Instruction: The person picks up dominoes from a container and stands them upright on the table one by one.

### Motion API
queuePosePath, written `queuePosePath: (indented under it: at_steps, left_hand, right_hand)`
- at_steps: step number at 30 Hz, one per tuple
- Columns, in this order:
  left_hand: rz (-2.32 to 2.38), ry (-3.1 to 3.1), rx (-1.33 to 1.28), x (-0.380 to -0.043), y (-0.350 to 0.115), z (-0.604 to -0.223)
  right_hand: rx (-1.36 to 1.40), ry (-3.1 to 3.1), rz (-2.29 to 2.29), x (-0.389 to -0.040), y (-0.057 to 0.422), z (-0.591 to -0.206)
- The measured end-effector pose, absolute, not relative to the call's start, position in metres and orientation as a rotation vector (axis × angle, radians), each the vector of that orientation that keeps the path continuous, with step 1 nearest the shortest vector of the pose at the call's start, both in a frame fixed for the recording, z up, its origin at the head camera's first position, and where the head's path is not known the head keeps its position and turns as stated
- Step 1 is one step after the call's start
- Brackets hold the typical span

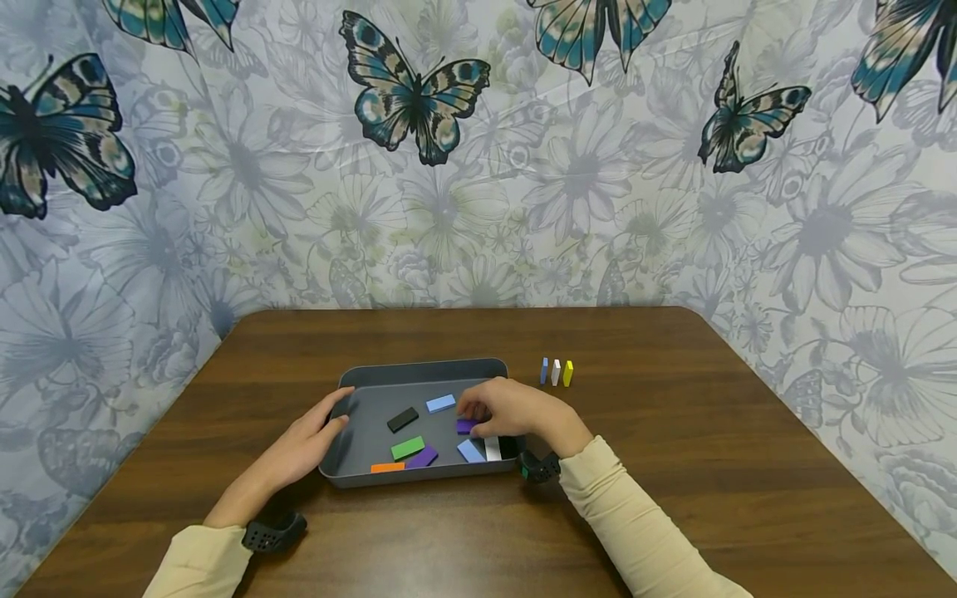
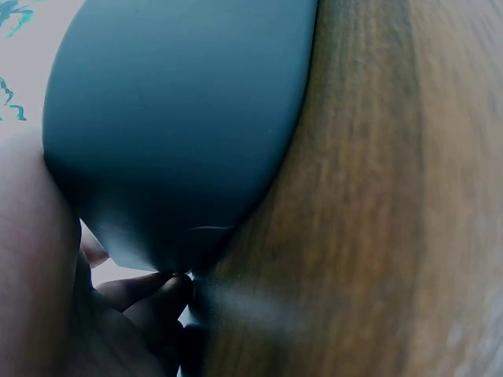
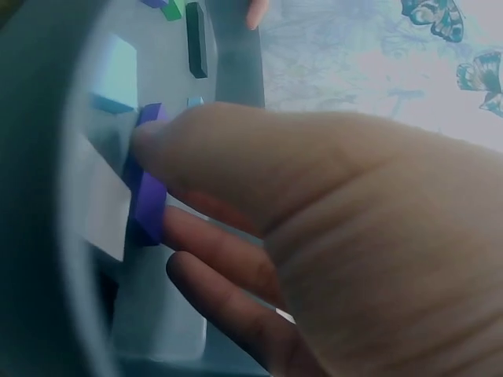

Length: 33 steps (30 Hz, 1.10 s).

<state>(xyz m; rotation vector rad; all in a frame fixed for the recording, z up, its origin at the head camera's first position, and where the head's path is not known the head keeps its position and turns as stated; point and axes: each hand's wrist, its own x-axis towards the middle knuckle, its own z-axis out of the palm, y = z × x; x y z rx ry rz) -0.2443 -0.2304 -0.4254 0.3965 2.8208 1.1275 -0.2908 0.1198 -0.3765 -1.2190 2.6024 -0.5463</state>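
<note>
A shallow grey tray point(image 1: 366, 419) lies on the table with several small coloured blocks in it. My left hand point(image 1: 302, 440) grips the tray's left side, thumb and fingers at its edge; the left wrist view shows its fingers against the outer wall point(image 2: 181, 118). Inside the tray's right part, my right hand point(image 1: 516, 409) pinches a purple block point(image 3: 149, 200) between thumb and fingers. Close by lie a light blue block point(image 1: 471, 452) and a white block point(image 1: 493, 449). A black block at the right corner is partly hidden by the hand.
Blue point(image 1: 544, 370), white point(image 1: 556, 372) and yellow point(image 1: 568, 374) blocks stand upright in a row on the wooden table point(image 1: 673, 432), right of the tray. Black point(image 1: 403, 419), green point(image 1: 407, 448), orange point(image 1: 387, 468), another purple point(image 1: 422, 457) and another light blue block point(image 1: 441, 404) lie in the tray.
</note>
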Motion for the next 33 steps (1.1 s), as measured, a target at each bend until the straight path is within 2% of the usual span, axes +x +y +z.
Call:
queuePosePath:
  at_steps: [16, 33]
  left_hand:
    - [1.144, 2.814, 0.402, -0.242, -0.230, -0.424]
    - [1.148, 2.811, 0.391, -0.242, -0.229, -0.424]
  right_hand:
    - [-1.233, 2.644, -0.495, -0.288, 0.118, -0.377]
    - [-1.290, 2.764, -0.665, -0.292, 0.141, -0.351]
